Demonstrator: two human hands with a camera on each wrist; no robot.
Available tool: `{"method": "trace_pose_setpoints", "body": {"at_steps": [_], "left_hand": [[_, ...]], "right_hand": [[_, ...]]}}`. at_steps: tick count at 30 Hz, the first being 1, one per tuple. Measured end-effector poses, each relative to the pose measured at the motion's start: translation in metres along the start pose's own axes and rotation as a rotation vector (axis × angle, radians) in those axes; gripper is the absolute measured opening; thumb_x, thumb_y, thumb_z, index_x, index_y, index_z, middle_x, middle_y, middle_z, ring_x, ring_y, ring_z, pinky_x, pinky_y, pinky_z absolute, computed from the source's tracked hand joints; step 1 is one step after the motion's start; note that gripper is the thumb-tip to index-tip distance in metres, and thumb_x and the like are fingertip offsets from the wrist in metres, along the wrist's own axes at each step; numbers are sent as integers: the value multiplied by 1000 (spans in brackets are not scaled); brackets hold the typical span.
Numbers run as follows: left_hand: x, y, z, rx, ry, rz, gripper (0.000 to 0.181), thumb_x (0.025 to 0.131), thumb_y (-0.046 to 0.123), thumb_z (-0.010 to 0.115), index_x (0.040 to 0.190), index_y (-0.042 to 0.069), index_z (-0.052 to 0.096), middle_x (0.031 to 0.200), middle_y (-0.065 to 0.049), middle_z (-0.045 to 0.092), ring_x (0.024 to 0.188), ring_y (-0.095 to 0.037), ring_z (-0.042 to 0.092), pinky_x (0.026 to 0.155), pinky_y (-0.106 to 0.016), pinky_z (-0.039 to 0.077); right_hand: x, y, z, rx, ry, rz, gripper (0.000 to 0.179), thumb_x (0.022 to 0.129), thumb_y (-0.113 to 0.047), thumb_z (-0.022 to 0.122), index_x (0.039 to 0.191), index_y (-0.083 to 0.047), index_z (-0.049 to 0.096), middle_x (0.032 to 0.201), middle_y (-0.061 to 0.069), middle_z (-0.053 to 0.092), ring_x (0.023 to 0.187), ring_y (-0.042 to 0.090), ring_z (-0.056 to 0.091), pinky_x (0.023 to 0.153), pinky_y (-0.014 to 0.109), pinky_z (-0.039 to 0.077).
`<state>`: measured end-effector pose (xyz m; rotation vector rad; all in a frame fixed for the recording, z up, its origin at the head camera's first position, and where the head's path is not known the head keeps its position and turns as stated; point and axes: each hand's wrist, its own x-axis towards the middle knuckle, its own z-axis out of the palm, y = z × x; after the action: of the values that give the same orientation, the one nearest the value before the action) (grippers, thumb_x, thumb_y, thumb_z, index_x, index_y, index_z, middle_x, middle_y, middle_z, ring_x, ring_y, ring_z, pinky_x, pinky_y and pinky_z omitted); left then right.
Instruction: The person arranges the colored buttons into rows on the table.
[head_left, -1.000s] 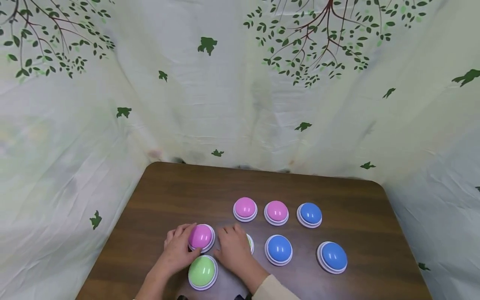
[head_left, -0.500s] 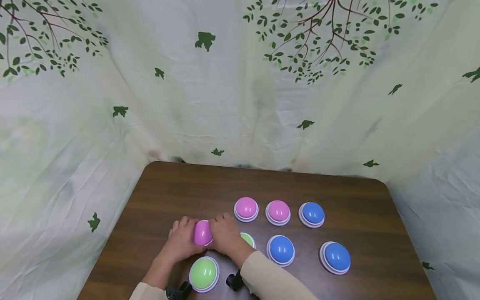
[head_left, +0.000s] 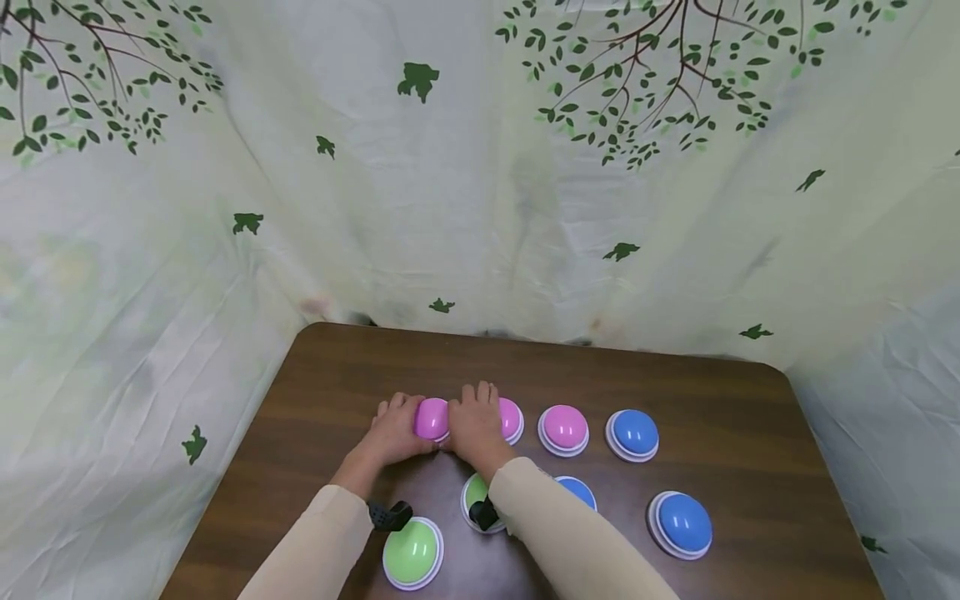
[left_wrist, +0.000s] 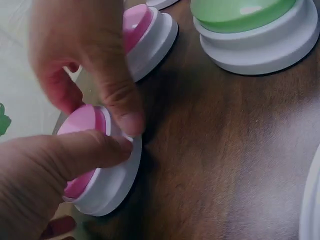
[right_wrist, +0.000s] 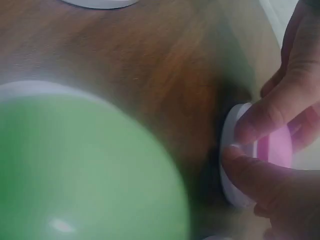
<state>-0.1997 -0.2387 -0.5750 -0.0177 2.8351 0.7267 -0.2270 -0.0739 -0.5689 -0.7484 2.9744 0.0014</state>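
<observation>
Both hands hold a pink dome push button (head_left: pixel 431 419) with a white base, at the left of the back row. My left hand (head_left: pixel 393 433) grips its left side and my right hand (head_left: pixel 478 429) its right. In the left wrist view the two thumbs meet at the near side of the white base (left_wrist: pixel 117 185), close over the table. Fingers wrap behind the pink dome (right_wrist: pixel 280 145) in the right wrist view, partly hidden. Just right of it, a second pink button (head_left: pixel 512 419) is partly covered by my right hand.
A third pink button (head_left: pixel 564 428) and a blue button (head_left: pixel 634 433) continue the back row. Nearer stand two green buttons (head_left: pixel 411 552), one partly under my right wrist, a blue button (head_left: pixel 579 490) behind my right sleeve, and another blue button (head_left: pixel 684 523). A leaf-printed curtain (head_left: pixel 480 208) hangs behind the table.
My right hand has joined the left on the pink button. Together they have carried it from behind the front green button away to the left end of the back row.
</observation>
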Motion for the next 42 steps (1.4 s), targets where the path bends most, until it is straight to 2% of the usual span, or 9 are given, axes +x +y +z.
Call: {"method": "trace_pose_setpoints", "body": {"at_steps": [4, 7, 10, 15, 18, 21, 28, 34, 42], "left_hand": [[-9, -2, 7, -30, 70, 12, 89, 73, 33, 89, 145, -1, 50, 134, -23, 54, 117, -41, 47, 97, -58, 43], [-26, -4, 8, -67, 135, 29, 89, 75, 30, 87, 147, -3, 47, 134, -28, 54, 116, -44, 48, 98, -60, 43], [-54, -7, 9, -93, 155, 27, 83, 83, 32, 83, 148, -3, 46, 134, -28, 55, 118, -45, 50, 102, -60, 44], [-118, -16, 14, -181, 115, 10, 73, 88, 41, 79, 144, 1, 53, 126, -15, 63, 110, -31, 59, 95, -47, 52], [-153, -24, 25, -233, 39, 10, 82, 80, 45, 86, 143, 3, 54, 127, -9, 62, 110, -25, 57, 91, -41, 53], [-172, -29, 42, -210, -5, 33, 96, 69, 48, 92, 144, 4, 53, 128, -7, 59, 112, -24, 52, 90, -42, 51], [-173, -24, 67, -134, 189, 85, 86, 57, 42, 98, 128, 8, 64, 112, 1, 58, 100, -17, 49, 85, -36, 47], [-161, -24, 50, -90, 297, 108, 81, 57, 33, 100, 127, 11, 66, 111, 3, 60, 102, -16, 51, 87, -38, 48], [-134, -15, 24, -96, 267, 98, 81, 62, 27, 98, 132, 8, 63, 117, -5, 61, 108, -26, 51, 92, -46, 47]], "right_hand": [[-18, 0, 5, 55, 119, 14, 68, 72, -59, 86, 120, -14, 71, 141, 14, 55, 141, 43, 39, 122, 57, 26], [-44, -9, 0, 92, 263, -46, 65, 72, -57, 86, 118, -14, 70, 137, 14, 58, 135, 40, 47, 117, 51, 37], [-82, -23, -3, 200, 306, -135, 66, 74, -55, 86, 123, -15, 66, 128, 11, 60, 120, 30, 57, 102, 40, 52], [-142, -39, 8, 426, 101, -196, 75, 74, -54, 87, 131, -13, 59, 109, 4, 62, 94, 15, 64, 80, 29, 57], [-162, -43, 20, 509, -32, -165, 84, 72, -49, 90, 136, -10, 53, 104, 6, 65, 87, 14, 66, 75, 29, 57], [-169, -46, 34, 567, -53, -134, 87, 70, -42, 93, 137, -8, 49, 101, 8, 69, 85, 16, 69, 72, 29, 57], [-166, -50, 48, 489, 141, -148, 66, 72, -40, 92, 120, -12, 57, 88, 3, 72, 77, 14, 71, 62, 28, 54], [-150, -54, 32, 426, 240, -159, 57, 76, -39, 88, 115, -10, 58, 84, 2, 74, 74, 15, 73, 59, 28, 53], [-123, -57, 9, 377, 224, -25, 59, 75, -36, 89, 115, -5, 58, 66, 9, 68, 55, 25, 67, 44, 35, 47]]}}
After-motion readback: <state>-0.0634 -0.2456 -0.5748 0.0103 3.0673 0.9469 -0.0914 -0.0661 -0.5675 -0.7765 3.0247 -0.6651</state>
